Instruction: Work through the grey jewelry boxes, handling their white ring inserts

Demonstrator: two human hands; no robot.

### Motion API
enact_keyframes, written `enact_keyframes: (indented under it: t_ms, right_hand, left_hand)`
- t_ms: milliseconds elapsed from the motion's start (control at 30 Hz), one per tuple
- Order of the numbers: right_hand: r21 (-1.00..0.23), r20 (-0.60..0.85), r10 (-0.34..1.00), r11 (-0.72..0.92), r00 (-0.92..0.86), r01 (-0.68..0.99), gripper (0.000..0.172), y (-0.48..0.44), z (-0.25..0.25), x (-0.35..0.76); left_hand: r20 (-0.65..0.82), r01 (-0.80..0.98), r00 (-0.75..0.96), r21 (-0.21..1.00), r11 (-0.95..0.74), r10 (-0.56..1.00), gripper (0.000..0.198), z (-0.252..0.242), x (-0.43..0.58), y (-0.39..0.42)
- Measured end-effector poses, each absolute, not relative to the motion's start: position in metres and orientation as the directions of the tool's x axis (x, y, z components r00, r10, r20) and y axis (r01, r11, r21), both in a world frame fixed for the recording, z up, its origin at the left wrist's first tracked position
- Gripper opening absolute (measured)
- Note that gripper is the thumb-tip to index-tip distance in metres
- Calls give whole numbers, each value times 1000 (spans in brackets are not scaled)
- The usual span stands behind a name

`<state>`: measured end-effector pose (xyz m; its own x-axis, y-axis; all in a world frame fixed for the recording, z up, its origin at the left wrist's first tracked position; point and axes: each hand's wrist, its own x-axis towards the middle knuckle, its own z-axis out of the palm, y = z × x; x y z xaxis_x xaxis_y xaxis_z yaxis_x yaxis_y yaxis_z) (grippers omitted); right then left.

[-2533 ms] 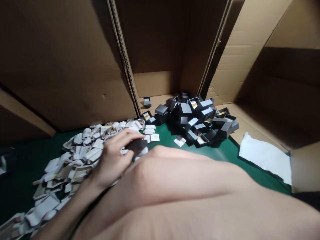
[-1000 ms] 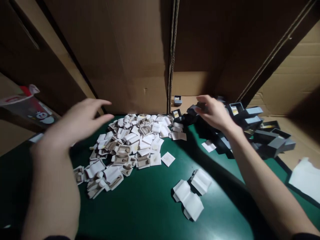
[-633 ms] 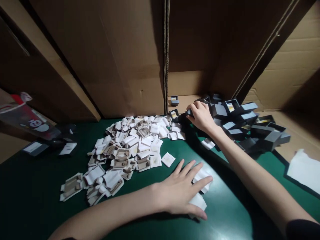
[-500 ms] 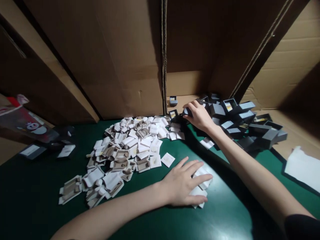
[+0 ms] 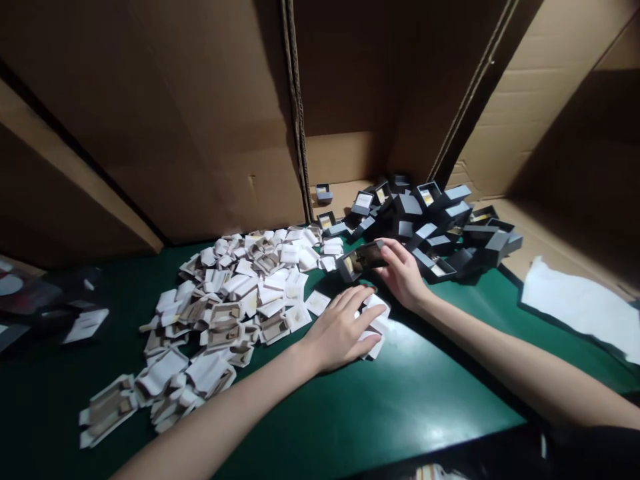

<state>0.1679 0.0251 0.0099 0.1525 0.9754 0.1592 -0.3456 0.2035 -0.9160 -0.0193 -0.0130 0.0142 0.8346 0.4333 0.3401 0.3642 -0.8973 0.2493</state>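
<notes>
**Two bare hands at work on a green mat between a heap of cards and a heap of boxes**

The right hand [image 5: 404, 275] reaches in from the near right corner of the green mat [image 5: 410, 393] and grasps a small dark box [image 5: 359, 259]. Its fingers are closed on the box's right end. The box sticks out to the left of the hand and is tilted, with its open side showing a pale lining. It is held towards the far edge of the mat, between the two heaps.

The left hand [image 5: 341, 327] lies just in front of the box and close beside the right hand, palm down. Its fingers are spread over a few white folded cards [image 5: 379, 319]. Whether it pinches them or only presses on them cannot be told.

A heap of white cards [image 5: 235, 300] spreads over the left half of the mat. A heap of dark boxes [image 5: 430, 217], many of them open, sits at the far right edge. A cardboard wall [image 5: 175, 120] stands behind, and a white sheet [image 5: 580, 303] lies at the right edge.
</notes>
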Motion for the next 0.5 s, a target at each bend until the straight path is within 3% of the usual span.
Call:
enact_keyframes:
  t_ms: [300, 500]
  right_hand:
    - [-962, 130, 973, 170, 190, -216, 31, 18, 0, 181]
    - [-971, 214, 974, 219, 69, -91, 32, 20, 4, 191]
  left_hand:
    - [364, 191, 898, 183, -964, 247, 48, 13, -16, -9]
    - [528, 153, 824, 143, -978, 206, 29, 18, -18, -15]
